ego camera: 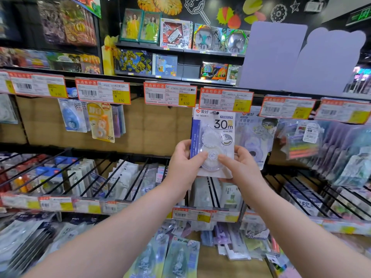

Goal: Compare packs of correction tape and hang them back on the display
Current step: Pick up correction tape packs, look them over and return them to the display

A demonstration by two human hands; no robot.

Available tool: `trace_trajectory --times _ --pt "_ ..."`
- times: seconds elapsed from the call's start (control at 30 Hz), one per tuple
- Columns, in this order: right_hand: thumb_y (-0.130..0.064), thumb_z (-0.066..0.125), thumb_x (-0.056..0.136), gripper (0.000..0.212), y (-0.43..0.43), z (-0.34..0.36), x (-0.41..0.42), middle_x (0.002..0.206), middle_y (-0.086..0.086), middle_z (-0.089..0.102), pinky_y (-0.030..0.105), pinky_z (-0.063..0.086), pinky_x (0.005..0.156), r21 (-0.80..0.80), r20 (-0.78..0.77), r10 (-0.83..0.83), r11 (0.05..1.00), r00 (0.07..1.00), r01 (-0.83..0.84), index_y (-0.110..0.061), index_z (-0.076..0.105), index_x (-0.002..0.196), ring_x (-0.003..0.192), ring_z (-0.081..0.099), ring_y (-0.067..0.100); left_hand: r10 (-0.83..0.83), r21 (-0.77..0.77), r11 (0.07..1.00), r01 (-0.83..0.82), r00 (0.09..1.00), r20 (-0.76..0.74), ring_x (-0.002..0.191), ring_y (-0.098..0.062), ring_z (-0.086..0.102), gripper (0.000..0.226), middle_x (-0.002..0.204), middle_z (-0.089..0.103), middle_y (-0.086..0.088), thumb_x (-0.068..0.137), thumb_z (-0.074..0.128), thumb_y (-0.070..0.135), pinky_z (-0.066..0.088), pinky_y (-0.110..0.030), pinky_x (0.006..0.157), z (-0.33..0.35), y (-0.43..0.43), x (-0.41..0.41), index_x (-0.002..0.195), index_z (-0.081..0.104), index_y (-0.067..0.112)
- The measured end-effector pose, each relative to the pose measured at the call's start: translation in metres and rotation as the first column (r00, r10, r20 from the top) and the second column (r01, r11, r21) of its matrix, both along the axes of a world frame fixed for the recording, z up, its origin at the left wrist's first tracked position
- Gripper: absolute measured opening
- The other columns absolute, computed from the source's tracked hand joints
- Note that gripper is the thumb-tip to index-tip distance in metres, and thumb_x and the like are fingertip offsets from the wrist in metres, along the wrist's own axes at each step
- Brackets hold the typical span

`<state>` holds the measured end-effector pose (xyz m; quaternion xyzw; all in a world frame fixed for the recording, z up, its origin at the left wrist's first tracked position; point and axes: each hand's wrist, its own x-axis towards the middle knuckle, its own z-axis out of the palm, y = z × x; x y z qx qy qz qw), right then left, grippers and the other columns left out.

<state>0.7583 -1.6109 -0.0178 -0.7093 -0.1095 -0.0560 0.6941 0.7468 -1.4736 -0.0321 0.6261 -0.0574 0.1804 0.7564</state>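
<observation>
Standing upright just below the price tag marked 5.50 (225, 101), the pack of correction tape (213, 141) is running its long axis nearly vertical and leaning slightly to the left at the top. Its header end is pointing up, with the top edge reaching the tag's lower edge. Its printed face is turning toward the camera, so the "30m" is reading the right way up. The clear blister holding the dispenser is sitting on the lower half, farther below the tag. Whether the hole in the header is sitting on a hook cannot be told.

Both hands are grasping the pack's lower half from opposite sides. The left hand (183, 159), below and left of the tag, is pinching the left edge with its thumb lying across the blister and its fingers going behind the card. The right hand (239, 163), below and slightly right of the tag, is gripping the right edge the same way, its thumb pressing on the blister. Both bare forearms are reaching up from the bottom of the view, converging toward the pack.

Another hanging pack with a cartoon figure (259, 133) is showing below and right of the tag, partly behind the held one.
</observation>
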Motion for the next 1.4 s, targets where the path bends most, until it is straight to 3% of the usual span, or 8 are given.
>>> trace_trajectory --times 0.13,0.33,0.57,0.73,0.83,0.97,1.03,1.4 --pt "-0.013 0.060 0.089 0.018 0.006 0.006 0.019 0.098 -0.001 0.066 0.040 0.057 0.076 -0.026 -0.019 -0.019 0.999 1.000 0.018 -0.028 0.054 0.096 0.089 0.066 0.020 0.173 0.219 0.961 -0.172 0.985 0.012 0.079 -0.010 0.063 0.037 0.095 0.065 0.000 0.088 0.066 0.017 0.050 -0.021 0.070 0.008 0.002 0.016 0.119 0.046 0.020" --pt "-0.018 0.058 0.089 0.023 0.013 0.010 0.039 0.103 -0.002 0.062 0.043 0.055 0.081 -0.131 -0.033 -0.075 0.989 0.997 0.070 -0.025 0.050 0.110 0.093 0.062 0.020 0.237 0.342 0.916 -0.210 0.971 -0.039 0.092 -0.016 0.059 0.046 0.106 0.062 0.000 0.088 0.063 0.019 0.044 -0.026 0.079 0.015 0.006 0.036 0.130 0.044 0.020" --pt "-0.033 0.059 0.090 0.037 0.007 0.004 0.040 0.109 0.001 0.063 0.032 0.047 0.085 -0.514 0.144 -0.114 0.840 0.983 0.173 -0.018 0.053 0.123 0.104 0.059 0.021 0.282 0.516 0.826 -0.226 0.959 -0.032 0.089 -0.014 0.055 0.051 0.107 0.056 0.002 0.087 0.063 0.021 0.045 -0.026 0.076 0.007 0.016 0.042 0.133 0.043 0.023" --pt "-0.030 0.061 0.085 0.040 0.000 -0.006 0.030 0.114 0.003 0.060 0.031 0.047 0.076 -0.620 0.276 -0.093 0.744 0.957 0.251 -0.022 0.049 0.122 0.102 0.058 0.020 0.316 0.764 0.610 -0.209 0.949 0.008 0.114 -0.023 0.051 0.050 0.133 0.046 -0.005 0.088 0.060 0.029 0.044 -0.036 0.096 0.000 0.027 0.028 0.135 0.044 0.020" --pt "-0.029 0.058 0.088 0.065 -0.001 -0.012 0.020 0.140 0.010 0.041 0.039 0.045 0.095 -0.772 0.271 -0.116 0.567 0.956 0.288 -0.016 0.028 0.144 0.125 0.047 0.028 0.280 0.895 0.403 -0.190 0.957 0.077 0.122 -0.024 0.046 0.048 0.136 0.043 -0.004 0.091 0.055 0.031 0.042 -0.035 0.098 -0.005 0.034 0.013 0.136 0.043 0.019" --pt "-0.033 0.051 0.090 0.055 0.006 -0.020 0.001 0.135 0.007 0.045 0.039 0.044 0.094 -0.881 0.392 0.004 0.290 0.920 0.374 -0.018 0.035 0.140 0.121 0.048 0.028 0.188 0.976 0.061 -0.211 0.962 0.196 0.119 -0.026 0.044 0.043 0.131 0.044 -0.004 0.092 0.051 0.034 0.044 -0.041 0.093 -0.015 0.043 -0.007 0.132 0.043 0.018" --pt "-0.036 0.049 0.090 0.052 0.013 -0.025 -0.009 0.133 0.004 0.047 0.038 0.042 0.094 -0.890 0.423 0.058 0.217 0.904 0.402 -0.020 0.038 0.139 0.120 0.048 0.028 0.144 0.972 -0.028 -0.233 0.961 0.235 0.117 -0.027 0.045 0.042 0.128 0.045 -0.004 0.092 0.049 0.035 0.045 -0.042 0.089 -0.020 0.047 -0.018 0.130 0.044 0.018" --pt "-0.038 0.044 0.093 0.045 0.055 -0.053 -0.073 0.135 0.000 0.047 0.037 0.033 0.101 -0.949 0.302 0.123 0.134 0.945 0.286 -0.025 0.039 0.136 0.126 0.042 0.024 0.084 0.981 -0.026 -0.190 0.978 0.191 0.116 -0.023 0.045 0.038 0.125 0.047 0.000 0.093 0.047 0.035 0.042 -0.036 0.087 -0.060 0.084 -0.073 0.127 0.045 0.019"
